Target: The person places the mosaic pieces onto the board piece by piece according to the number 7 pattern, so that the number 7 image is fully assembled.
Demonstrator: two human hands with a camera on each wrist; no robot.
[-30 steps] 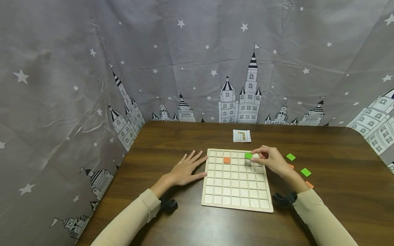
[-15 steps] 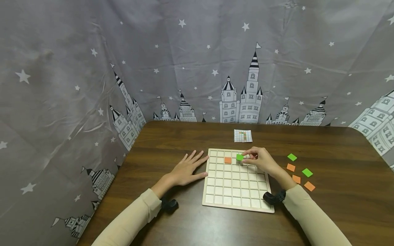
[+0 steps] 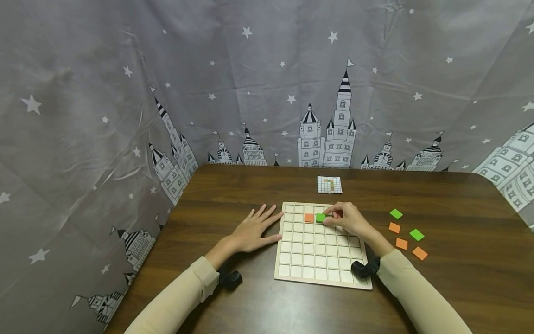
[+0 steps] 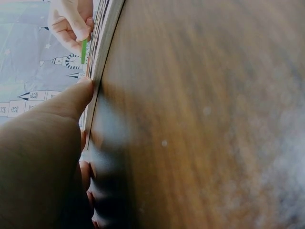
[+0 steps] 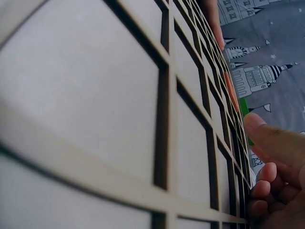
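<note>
My right hand [image 3: 347, 219] pinches a green square tile [image 3: 320, 218] between thumb and fingers, close over the second row of the wooden grid board [image 3: 308, 274]. Just left of it, an orange tile [image 3: 308, 217] sits in a square of the same row. In the right wrist view the green tile [image 5: 245, 109] stands at a tilt beside the orange tile [image 5: 231, 90], gripped at its edge. My left hand [image 3: 251, 230] lies with spread fingers on the table, thumb and fingertips at the board's left edge. From the left wrist, its thumb [image 4: 71, 101] shows against the board's side.
Right of the board lie two green tiles [image 3: 396, 214] and three orange tiles [image 3: 402, 244] on the wooden table [image 3: 233, 185]. Behind the board is a small printed grid card [image 3: 329, 184]. A grey curtain [image 3: 258, 69] with castles hangs beyond the table.
My right hand has carried the green tile leftward across the board and lowered it beside the orange tile. The orange tiles at the right have come into full view. My left hand has stayed put.
</note>
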